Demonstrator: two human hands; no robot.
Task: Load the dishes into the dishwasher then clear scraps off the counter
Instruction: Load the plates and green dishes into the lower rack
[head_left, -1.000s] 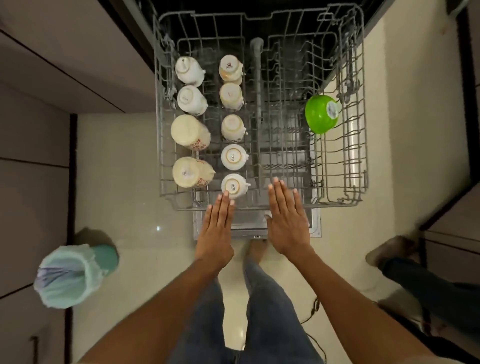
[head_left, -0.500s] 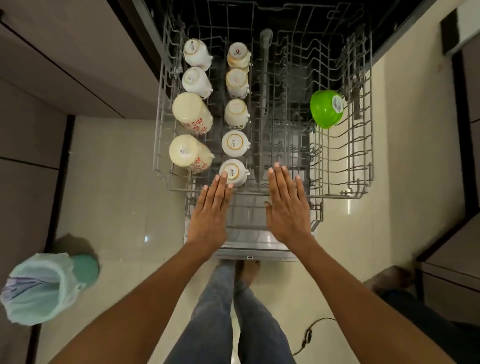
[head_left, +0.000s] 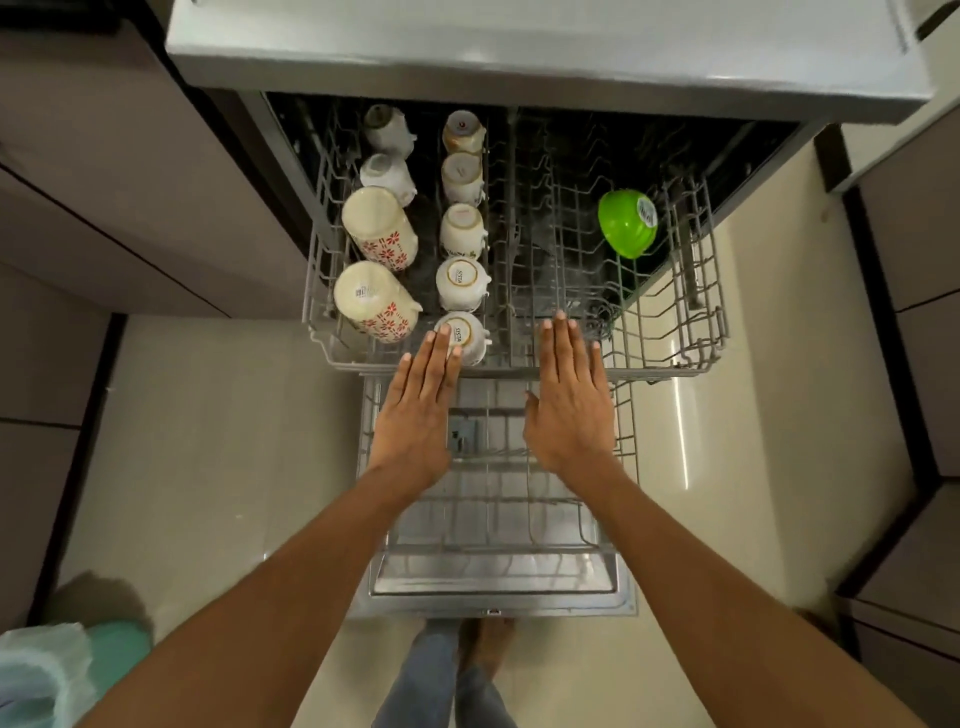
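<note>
The upper dishwasher rack (head_left: 670, 358) sits partly inside the dishwasher, under the counter edge (head_left: 519, 57). It holds several upturned white cups (head_left: 461, 275), two cream tumblers with red flowers (head_left: 374, 299) on the left and a green bowl (head_left: 626, 223) on the right. My left hand (head_left: 418, 410) and my right hand (head_left: 569, 400) lie flat with straight fingers, fingertips at the rack's front rail. Below them the lower rack (head_left: 498, 519) rests on the open door and looks empty.
A bin with a pale green liner (head_left: 47, 675) stands on the floor at the lower left. Brown cabinet fronts (head_left: 104, 208) flank the dishwasher on both sides. My feet stand just in front of the open door (head_left: 493, 603).
The upper rack has slid back into the dishwasher with both flat hands following its front rail. The view has tilted up, so the counter edge and the lower rack now show.
</note>
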